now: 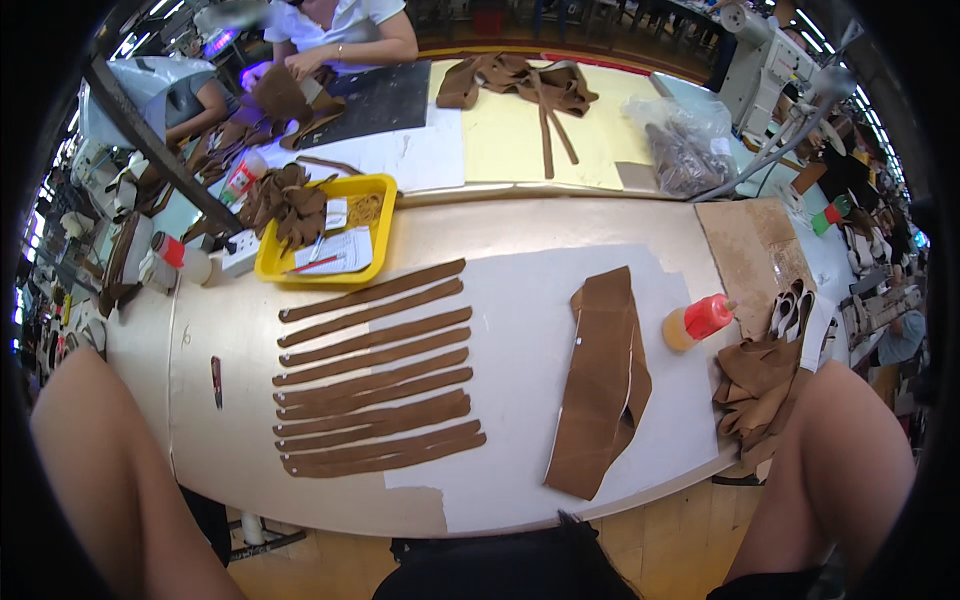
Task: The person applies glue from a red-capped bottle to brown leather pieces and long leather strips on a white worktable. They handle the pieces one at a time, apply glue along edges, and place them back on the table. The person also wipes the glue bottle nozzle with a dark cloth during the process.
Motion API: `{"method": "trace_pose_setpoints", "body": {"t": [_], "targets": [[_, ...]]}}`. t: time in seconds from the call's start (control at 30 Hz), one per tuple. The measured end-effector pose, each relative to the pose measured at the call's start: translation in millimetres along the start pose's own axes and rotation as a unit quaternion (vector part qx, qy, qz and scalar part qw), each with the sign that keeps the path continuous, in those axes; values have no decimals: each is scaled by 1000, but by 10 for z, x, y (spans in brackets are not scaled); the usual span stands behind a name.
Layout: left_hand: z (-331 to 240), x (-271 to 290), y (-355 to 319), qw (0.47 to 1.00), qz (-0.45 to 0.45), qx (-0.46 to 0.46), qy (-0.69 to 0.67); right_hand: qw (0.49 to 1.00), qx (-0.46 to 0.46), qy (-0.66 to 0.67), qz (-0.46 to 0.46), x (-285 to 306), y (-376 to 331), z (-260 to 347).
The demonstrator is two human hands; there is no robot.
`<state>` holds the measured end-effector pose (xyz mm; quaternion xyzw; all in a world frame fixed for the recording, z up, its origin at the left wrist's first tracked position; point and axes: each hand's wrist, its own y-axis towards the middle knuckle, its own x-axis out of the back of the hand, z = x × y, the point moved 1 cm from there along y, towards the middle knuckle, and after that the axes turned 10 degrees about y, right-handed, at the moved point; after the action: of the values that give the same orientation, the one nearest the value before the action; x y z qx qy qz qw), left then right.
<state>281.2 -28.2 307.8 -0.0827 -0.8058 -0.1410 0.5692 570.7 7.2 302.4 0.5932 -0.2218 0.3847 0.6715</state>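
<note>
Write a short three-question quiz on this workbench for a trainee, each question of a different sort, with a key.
1. True or false: the brown strips lie in a stacked heap inside the yellow tray.
2. Which thing stands just to the right of the wide folded brown piece?
A. a bottle with a red cap
B. a pair of scissors
C. a white cup
3. Fill in: the wide folded brown piece rests on a sheet of ____ paper.

Key
1. False: they lie side by side in a row on the table, in front of the tray.
2. A
3. white
</note>
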Motion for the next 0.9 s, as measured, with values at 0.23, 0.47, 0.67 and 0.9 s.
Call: {"method": "trace_pose_setpoints", "body": {"t": [0.23, 0.47, 0.67, 0.9], "targets": [[60, -41, 66, 1000, -11, 16, -6, 1000, -8, -12, -13, 93, -58, -45], [111, -53, 173, 1000, -17, 14, -17, 998, -29, -46, -31, 191, -65, 17], [115, -41, 138, 999, -24, 27, -10, 997, -20, -57, -55, 241, -79, 46], [40, 3, 113, 998, -53, 38, -22, 995, 4, -68, -77, 305, -86, 43]]}}
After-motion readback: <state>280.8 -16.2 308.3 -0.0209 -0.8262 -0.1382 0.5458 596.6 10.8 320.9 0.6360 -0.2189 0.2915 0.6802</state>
